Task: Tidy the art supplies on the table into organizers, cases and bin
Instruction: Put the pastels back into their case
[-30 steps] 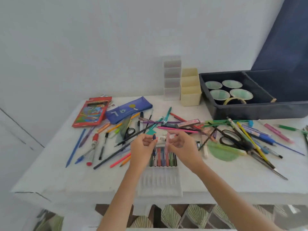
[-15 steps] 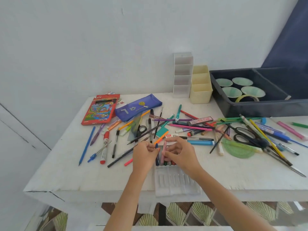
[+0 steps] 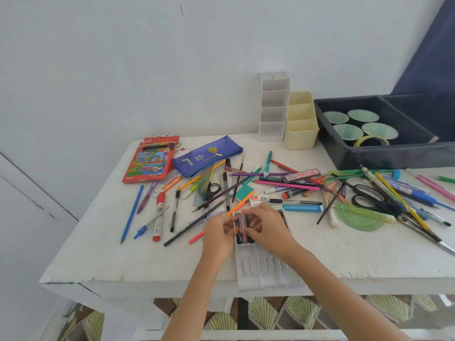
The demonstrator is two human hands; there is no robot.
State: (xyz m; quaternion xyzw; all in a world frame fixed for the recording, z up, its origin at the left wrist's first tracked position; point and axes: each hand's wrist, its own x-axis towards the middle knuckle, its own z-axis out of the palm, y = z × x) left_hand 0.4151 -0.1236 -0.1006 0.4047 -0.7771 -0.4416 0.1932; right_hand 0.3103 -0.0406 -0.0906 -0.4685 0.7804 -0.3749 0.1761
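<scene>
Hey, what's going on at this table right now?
A person is packing coloured sticks into a clear case at the table's front edge. The right hand pinches a pink stick over the row; the left hand works at the sticks beside it, its grip unclear. Pens, pencils and scissors lie scattered, and the white organizer and cream organizer look empty.
</scene>
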